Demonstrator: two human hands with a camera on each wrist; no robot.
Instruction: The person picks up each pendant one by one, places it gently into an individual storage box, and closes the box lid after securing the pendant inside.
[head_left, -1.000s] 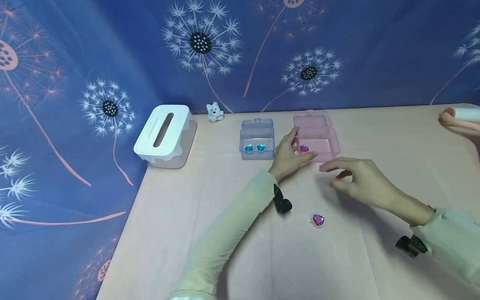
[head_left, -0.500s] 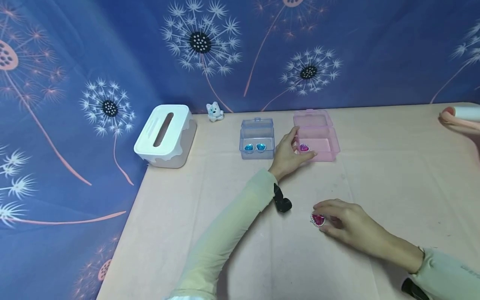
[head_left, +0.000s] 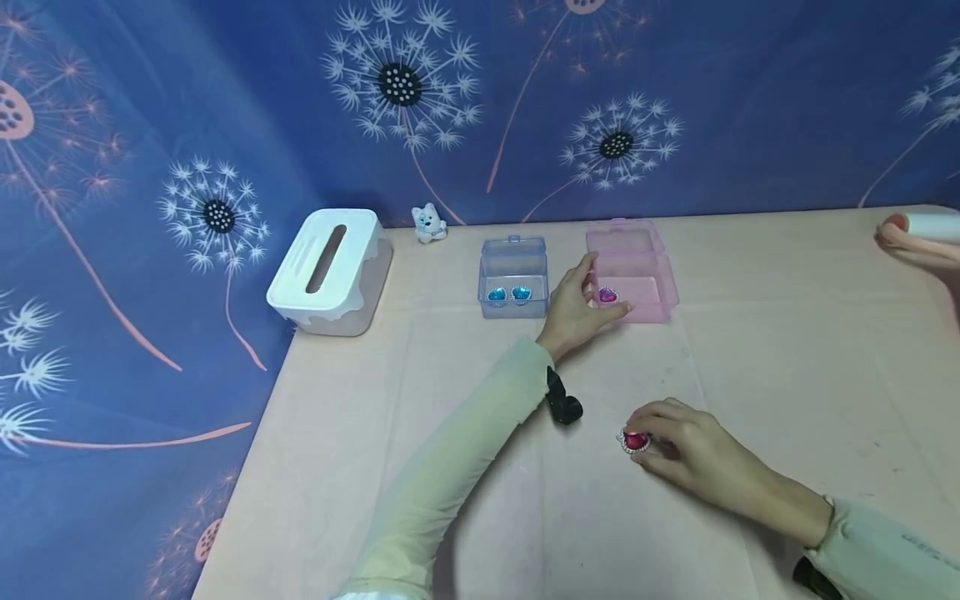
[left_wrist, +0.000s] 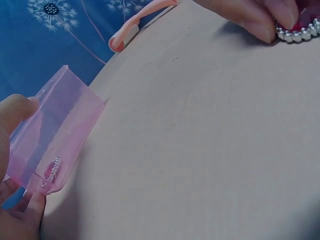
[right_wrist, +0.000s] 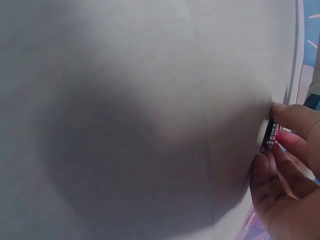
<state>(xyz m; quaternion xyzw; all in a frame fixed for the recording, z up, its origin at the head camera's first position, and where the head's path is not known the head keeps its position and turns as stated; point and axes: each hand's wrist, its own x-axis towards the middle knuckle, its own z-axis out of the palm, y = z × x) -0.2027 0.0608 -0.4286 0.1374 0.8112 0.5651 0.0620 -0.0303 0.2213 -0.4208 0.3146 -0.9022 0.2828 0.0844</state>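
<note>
My right hand [head_left: 701, 454] pinches a pink heart-shaped gem ornament [head_left: 634, 442] with a silver beaded rim, at the tabletop. The right wrist view shows the fingers [right_wrist: 285, 182] around the ornament's edge [right_wrist: 273, 134]. Farther back, my left hand [head_left: 576, 312] grips the near left side of a clear pink box [head_left: 652, 292], whose lid stands raised. Its fingers and thumb are spread along the wall in the left wrist view. Inside this box lies another pink gem ornament [head_left: 608, 295], also silver-edged.
Left of the pink box, a clear blue box [head_left: 513, 309] with its lid up holds two blue gem ornaments [head_left: 521, 293]. A white tissue box [head_left: 330, 275] and a small dog figurine [head_left: 430, 223] stand farther left. A white roll [head_left: 933, 228] lies at the right back.
My right hand has come down and towards me from near the pink box, and now pinches the gem ornament on the table. The left hand stays on the box.
</note>
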